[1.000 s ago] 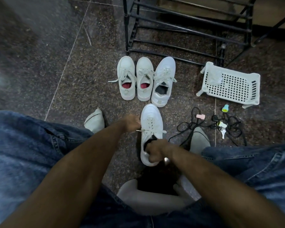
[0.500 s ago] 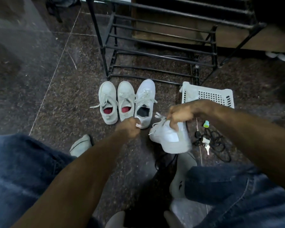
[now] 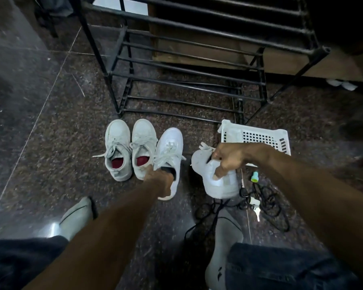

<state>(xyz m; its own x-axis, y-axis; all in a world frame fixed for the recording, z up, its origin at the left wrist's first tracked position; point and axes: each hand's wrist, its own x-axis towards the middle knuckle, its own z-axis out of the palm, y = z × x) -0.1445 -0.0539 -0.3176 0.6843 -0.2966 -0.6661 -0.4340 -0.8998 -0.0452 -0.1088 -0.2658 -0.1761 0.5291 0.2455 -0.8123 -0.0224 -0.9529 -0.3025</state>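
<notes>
My right hand [image 3: 228,160] grips a white sneaker [image 3: 218,183] by its collar and holds it off the floor, toe pointing away and to the left. My left hand [image 3: 161,178] reaches into the opening of a second white sneaker [image 3: 170,147] standing on the floor, fingers curled at its heel collar. Left of it stand two grey sneakers with red insoles [image 3: 118,151] [image 3: 144,147], side by side.
A black metal shoe rack [image 3: 187,65] stands just beyond the shoes. A white perforated plastic basket [image 3: 258,137] lies on its side to the right. Black cables with keys and a small green-capped item [image 3: 266,197] lie on the dark granite floor [image 3: 50,132]. My socked feet [image 3: 78,216] are near.
The camera moved forward toward the rack. My right hand kept the lifted sneaker up at the right. My left hand moved onto the heel opening of the white sneaker on the floor.
</notes>
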